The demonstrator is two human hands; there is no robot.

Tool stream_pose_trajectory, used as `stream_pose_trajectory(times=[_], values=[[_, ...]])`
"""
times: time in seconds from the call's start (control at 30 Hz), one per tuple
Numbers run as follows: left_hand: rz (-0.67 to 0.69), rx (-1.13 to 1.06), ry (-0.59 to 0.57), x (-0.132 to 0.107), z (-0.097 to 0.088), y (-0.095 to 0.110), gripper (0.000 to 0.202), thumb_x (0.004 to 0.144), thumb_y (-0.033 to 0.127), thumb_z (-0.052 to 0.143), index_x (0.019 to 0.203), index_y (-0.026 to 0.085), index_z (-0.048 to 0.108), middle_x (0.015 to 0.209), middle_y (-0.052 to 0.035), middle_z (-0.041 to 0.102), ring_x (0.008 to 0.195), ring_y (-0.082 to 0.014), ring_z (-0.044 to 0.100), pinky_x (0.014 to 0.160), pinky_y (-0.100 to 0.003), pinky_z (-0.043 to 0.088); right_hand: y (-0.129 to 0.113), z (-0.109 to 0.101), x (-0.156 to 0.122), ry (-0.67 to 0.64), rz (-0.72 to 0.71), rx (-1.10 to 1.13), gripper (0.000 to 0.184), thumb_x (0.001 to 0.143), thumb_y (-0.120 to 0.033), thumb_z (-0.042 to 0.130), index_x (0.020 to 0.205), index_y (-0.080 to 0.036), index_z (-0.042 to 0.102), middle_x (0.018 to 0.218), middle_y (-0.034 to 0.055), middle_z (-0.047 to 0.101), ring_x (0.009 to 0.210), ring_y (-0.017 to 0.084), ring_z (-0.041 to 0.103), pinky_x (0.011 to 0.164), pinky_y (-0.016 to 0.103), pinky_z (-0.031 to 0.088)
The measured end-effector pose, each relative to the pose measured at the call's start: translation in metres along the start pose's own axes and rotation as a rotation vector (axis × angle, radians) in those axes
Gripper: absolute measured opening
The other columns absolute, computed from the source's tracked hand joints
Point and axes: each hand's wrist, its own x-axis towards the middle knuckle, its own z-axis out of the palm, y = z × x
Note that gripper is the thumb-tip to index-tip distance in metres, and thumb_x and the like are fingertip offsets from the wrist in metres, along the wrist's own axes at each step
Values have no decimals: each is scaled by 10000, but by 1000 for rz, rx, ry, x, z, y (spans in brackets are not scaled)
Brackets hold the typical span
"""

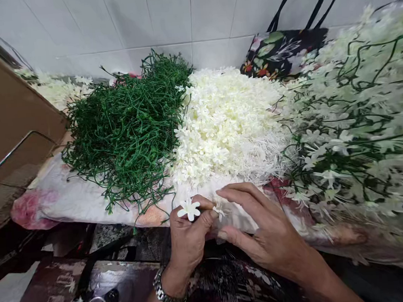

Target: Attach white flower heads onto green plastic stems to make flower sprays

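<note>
My left hand (191,234), with a metal watch at the wrist, is closed in a pinch near the table's front edge. One white artificial flower (189,210) shows above its fingers, and a second small white blossom (219,211) sticks out at the thumb tip. Most of the stem is hidden in the hand. To the right, my right hand (255,221) has its thumb and fingers apart around that second blossom, without visibly gripping it. Beyond the hands lie a tangled heap of green plastic stems (125,129) and a heap of loose white flower heads (219,116).
Thin white stamen pieces (267,157) lie beside the flower heads. Flowers on green stems (356,147) pile up at the right. A flowered bag (281,52) stands against the tiled wall (168,13). A cardboard box (9,97) is at the left, on the flowered tablecloth (81,194).
</note>
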Motion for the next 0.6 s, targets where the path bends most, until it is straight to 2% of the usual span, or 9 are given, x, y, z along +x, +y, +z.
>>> stream_pose_trajectory(times=[0.07, 0.17, 0.33, 0.47, 0.53, 0.6], values=[[12, 19, -45, -1, 2, 0, 125, 650, 190, 768, 616, 136, 660, 549, 41, 509, 486, -56, 424, 460, -164, 367, 2, 1, 0, 15, -20, 53, 238, 883, -215, 539, 1116, -170, 546, 978, 80, 601, 902, 177, 578, 758, 302, 506], [19, 59, -106, -3, 3, 1, 106, 681, 207, 747, 631, 138, 684, 549, 32, 514, 497, -64, 426, 486, -181, 378, 4, 4, -1, 67, -23, 96, 125, 881, -129, 517, 979, -171, 583, 804, 36, 602, 741, 134, 571, 639, 255, 483], [-41, 45, -157, -6, 2, 6, 204, 709, 338, 719, 674, 137, 716, 479, 42, 416, 459, -65, 354, 442, -191, 318, 3, 8, -4, 165, -9, 71, 107, 845, -61, 532, 877, -145, 589, 692, 18, 581, 655, 112, 538, 585, 237, 437], [-103, 49, -206, -6, -2, 9, 309, 708, 401, 695, 817, 116, 743, 627, -14, 525, 481, -61, 344, 420, -193, 266, 3, 6, -7, 222, 24, 73, 117, 825, -48, 553, 835, -165, 562, 664, -15, 557, 619, 85, 516, 574, 207, 413], [-114, 98, -223, -5, -5, 9, 332, 730, 401, 681, 904, 126, 744, 725, -38, 566, 496, -57, 350, 427, -195, 274, 4, 4, -7, 215, 47, 88, 117, 823, -56, 556, 811, -172, 549, 652, -30, 535, 591, 71, 498, 555, 194, 397], [-132, 133, -238, -4, -6, 8, 347, 745, 407, 676, 949, 134, 740, 734, -37, 573, 498, -57, 357, 431, -193, 282, 5, 3, -7, 202, 57, 114, 120, 825, -62, 552, 794, -178, 539, 647, -39, 524, 583, 66, 493, 552, 188, 393]])
